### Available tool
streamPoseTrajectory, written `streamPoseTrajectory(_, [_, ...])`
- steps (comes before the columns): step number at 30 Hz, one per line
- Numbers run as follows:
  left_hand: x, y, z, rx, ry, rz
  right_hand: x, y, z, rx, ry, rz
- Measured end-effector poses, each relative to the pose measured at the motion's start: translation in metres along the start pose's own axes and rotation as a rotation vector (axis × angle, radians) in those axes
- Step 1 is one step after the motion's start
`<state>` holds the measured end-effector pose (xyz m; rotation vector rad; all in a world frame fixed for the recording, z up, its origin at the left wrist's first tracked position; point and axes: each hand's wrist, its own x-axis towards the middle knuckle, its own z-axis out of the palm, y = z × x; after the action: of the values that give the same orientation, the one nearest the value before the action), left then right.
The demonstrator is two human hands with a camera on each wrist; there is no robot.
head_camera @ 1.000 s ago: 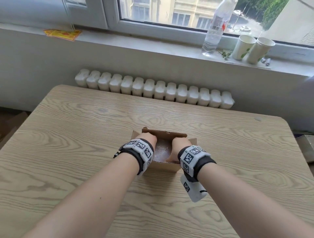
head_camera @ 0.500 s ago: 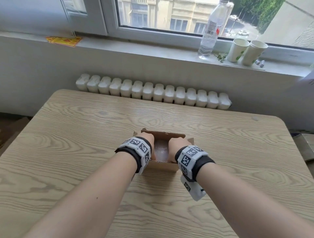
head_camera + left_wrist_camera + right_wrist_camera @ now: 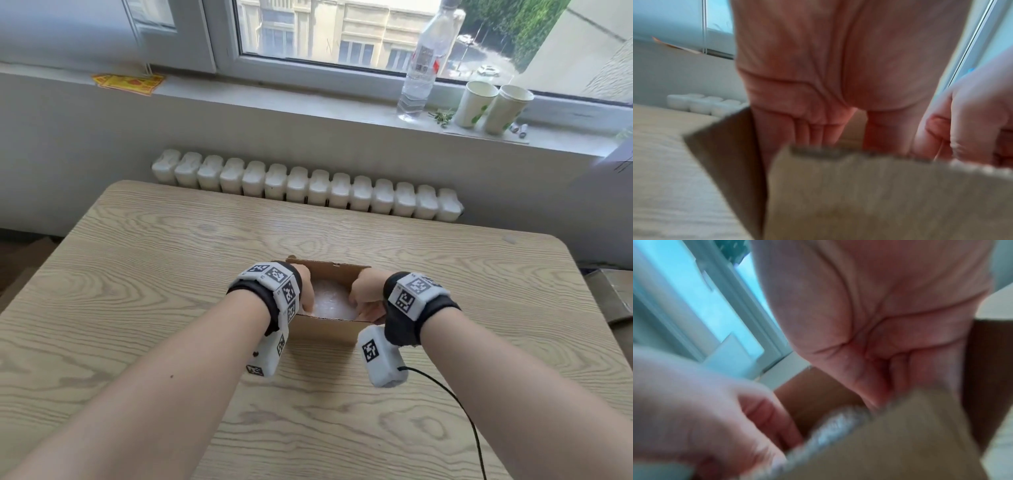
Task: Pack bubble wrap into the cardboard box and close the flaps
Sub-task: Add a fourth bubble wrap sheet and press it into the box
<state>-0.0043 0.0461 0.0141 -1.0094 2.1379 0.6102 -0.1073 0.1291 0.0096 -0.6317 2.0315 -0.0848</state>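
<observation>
Here we are pressing bubble wrap (image 3: 334, 301) down into the open cardboard box (image 3: 325, 330) at the middle of the table (image 3: 137, 308). Our left hand (image 3: 305, 291) and right hand (image 3: 364, 296) both reach inside, fingers pointing down; whether they grip the wrap we cannot tell. The wrap looks pale, crinkly and settled low. Next, we judge, the hands must lift out and fold the flaps shut.

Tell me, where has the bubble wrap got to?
In the head view the bubble wrap lies inside the open cardboard box at the middle of the table, between the left hand and the right hand.
</observation>
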Motion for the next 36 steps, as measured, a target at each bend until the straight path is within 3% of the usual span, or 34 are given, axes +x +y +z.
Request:
streamPoseTrajectory(4, [-0.007, -0.003, -0.011, -0.173, 0.143, 0.001, 0.005, 0.002, -0.024, 0.149, -0.06, 0.069])
streamPoseTrajectory(9, [-0.003, -0.003, -0.002, -0.451, 0.121, -0.054, 0.011, 0.005, -0.009, 0.279, -0.173, 0.097])
streamPoseTrajectory(14, [0.006, -0.002, 0.001, -0.703, 0.049, -0.067, 0.024, -0.002, 0.007, 0.305, -0.062, 0.035])
streamPoseTrajectory(18, [0.012, -0.002, 0.002, -0.787, 0.032, -0.065, 0.033, -0.004, 0.013, 0.33, -0.036, -0.098])
streamPoseTrajectory(26, [0.017, -0.001, 0.006, -0.896, -0.005, -0.037, 0.033, -0.007, 0.011, 0.306, -0.016, -0.146])
streamPoseTrajectory(30, [0.012, -0.001, 0.004, -0.858, 0.002, -0.047, 0.029, -0.004, 0.011, 0.323, -0.009, -0.109])
streamPoseTrajectory(34, [0.004, -0.007, -0.003, -0.798, -0.018, -0.069, 0.016, -0.001, 0.001, 0.388, -0.076, 0.06])
streamPoseTrajectory(36, [-0.001, -0.012, -0.008, -0.841, 0.013, -0.089, 0.01, 0.003, -0.007, 0.376, -0.021, 0.062])
